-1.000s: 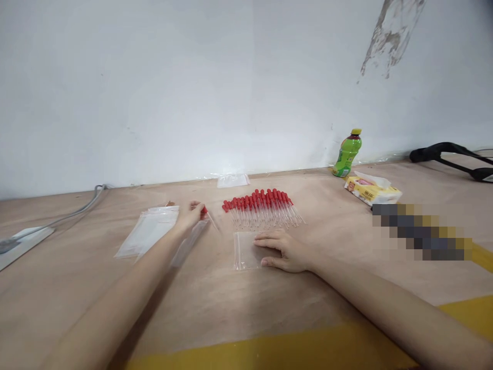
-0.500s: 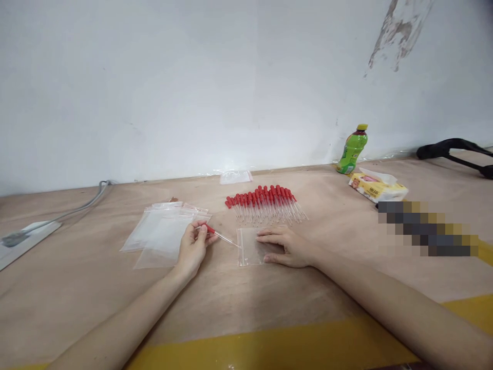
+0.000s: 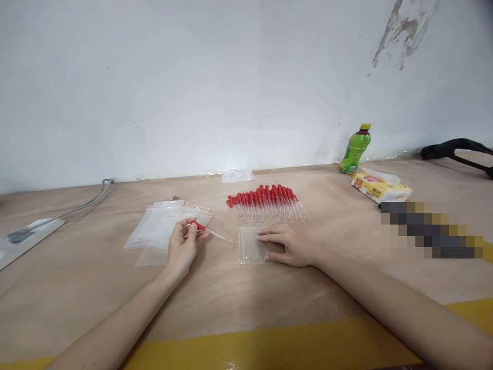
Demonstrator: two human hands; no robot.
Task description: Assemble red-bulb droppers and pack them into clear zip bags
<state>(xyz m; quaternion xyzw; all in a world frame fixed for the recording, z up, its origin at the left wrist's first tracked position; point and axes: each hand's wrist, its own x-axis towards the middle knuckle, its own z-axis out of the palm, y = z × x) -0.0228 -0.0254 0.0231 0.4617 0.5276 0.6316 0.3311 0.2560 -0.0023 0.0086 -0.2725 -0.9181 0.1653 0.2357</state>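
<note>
My left hand [image 3: 184, 245] pinches a glass dropper [image 3: 216, 234] by its red rubber bulb. Its thin clear tip points right, a short gap from the zip edge of a small clear zip-lock bag [image 3: 252, 249]. On that bag's right half rests my right hand [image 3: 287, 245], fingers stretched out, thumb apart, holding it against the table. Behind the bag lie many more droppers [image 3: 265, 200] in a row, red bulbs toward the wall and glass tips toward me. A loose pile of clear zip-lock bags [image 3: 154, 231] spreads left of and behind my left hand.
One more bag [image 3: 236, 177] lies by the wall. A green bottle [image 3: 356, 149] and a yellow tissue pack [image 3: 381, 187] stand at the back right, with a pixelated patch nearer. A black frame [image 3: 454, 149] is far right; a grey cable [image 3: 73, 211] runs at left.
My left hand has drawn the dropper leftward, so its tip, at the bag's zip edge before, is now apart from it. My right hand stays on the bag.
</note>
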